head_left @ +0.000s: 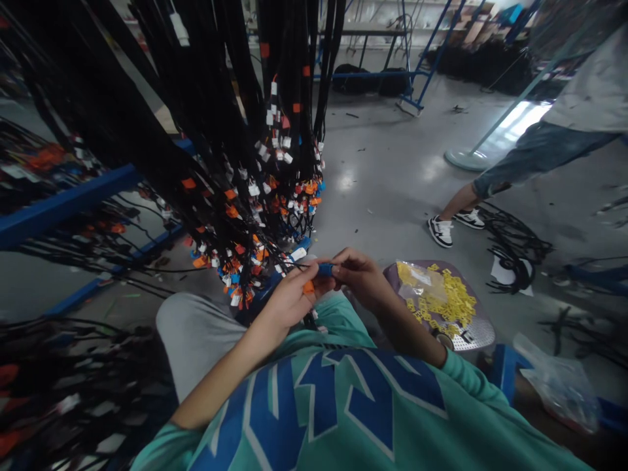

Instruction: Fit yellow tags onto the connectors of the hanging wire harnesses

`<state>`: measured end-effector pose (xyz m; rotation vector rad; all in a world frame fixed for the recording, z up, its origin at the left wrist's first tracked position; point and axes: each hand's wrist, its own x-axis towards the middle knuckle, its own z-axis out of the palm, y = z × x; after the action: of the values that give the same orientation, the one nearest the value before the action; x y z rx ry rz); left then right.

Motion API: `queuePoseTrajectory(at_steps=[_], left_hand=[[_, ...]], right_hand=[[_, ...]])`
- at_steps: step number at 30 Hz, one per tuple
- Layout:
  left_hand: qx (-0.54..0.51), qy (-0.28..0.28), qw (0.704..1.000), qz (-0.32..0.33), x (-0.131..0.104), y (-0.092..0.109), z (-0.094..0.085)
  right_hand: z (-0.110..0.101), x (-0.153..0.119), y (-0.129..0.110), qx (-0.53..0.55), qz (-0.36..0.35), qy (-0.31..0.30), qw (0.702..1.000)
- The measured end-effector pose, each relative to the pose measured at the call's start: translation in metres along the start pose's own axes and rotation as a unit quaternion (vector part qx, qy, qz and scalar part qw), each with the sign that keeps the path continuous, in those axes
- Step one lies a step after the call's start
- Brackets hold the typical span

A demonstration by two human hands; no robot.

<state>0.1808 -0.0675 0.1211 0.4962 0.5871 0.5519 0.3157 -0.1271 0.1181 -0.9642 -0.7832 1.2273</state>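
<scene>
Between my two hands is a small blue connector (325, 269), above my lap. My left hand (293, 294) is closed around its wire side, and an orange connector (309, 288) shows at the same fingers. With fingertips pinched, my right hand (362, 278) grips the other end of the blue connector; whether a smaller piece is in that pinch I cannot make out. Thin black wires run from my left hand toward a hanging mass of black wire harnesses (196, 98), whose ends carry many white, orange and blue connectors (255, 252).
At my right, a perforated stool (483, 333) bears loose yellow clips (456, 297) and a clear bag. A plastic bag (564, 383) lies lower right. Blue rack bars (73, 199) cross the left side. Another person's legs (520, 157) stand at right, near black cables (520, 239) on the floor.
</scene>
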Motion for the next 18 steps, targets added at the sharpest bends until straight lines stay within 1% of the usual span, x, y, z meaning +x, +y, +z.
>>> queuePoseTrajectory(at_steps=[3, 5, 7, 9, 12, 14, 16, 17, 18], left_hand=[[-0.024, -0.016, 0.997, -0.066, -0.004, 0.010, 0.002], [-0.020, -0.044, 0.992, -0.115, -0.007, 0.017, 0.000], [0.010, -0.081, 0.985, -0.153, -0.010, 0.021, -0.004], [0.056, -0.106, 0.979, -0.163, -0.012, 0.023, -0.009], [0.120, -0.138, 0.972, -0.149, -0.014, 0.024, -0.017], [0.156, -0.157, 0.962, -0.157, -0.017, 0.026, -0.021], [0.191, -0.160, 0.954, -0.166, -0.019, 0.029, -0.023], [0.206, -0.159, 0.952, -0.164, -0.019, 0.030, -0.023], [0.215, -0.161, 0.950, -0.157, -0.019, 0.031, -0.024]], right_hand=[[-0.001, 0.004, 0.000, -0.015, -0.007, 0.025, 1.000], [-0.002, 0.005, 0.000, -0.032, -0.017, 0.046, 0.998], [-0.003, 0.005, 0.000, -0.048, -0.028, 0.065, 0.996], [-0.005, 0.005, 0.000, -0.063, -0.034, 0.079, 0.994], [-0.011, 0.002, 0.005, -0.086, -0.030, 0.084, 0.992], [-0.021, -0.001, 0.013, -0.109, -0.013, 0.070, 0.991], [-0.038, -0.005, 0.026, -0.160, 0.014, 0.046, 0.986], [-0.050, -0.007, 0.032, -0.218, 0.033, 0.035, 0.975], [-0.063, -0.010, 0.039, -0.297, 0.056, 0.026, 0.953]])
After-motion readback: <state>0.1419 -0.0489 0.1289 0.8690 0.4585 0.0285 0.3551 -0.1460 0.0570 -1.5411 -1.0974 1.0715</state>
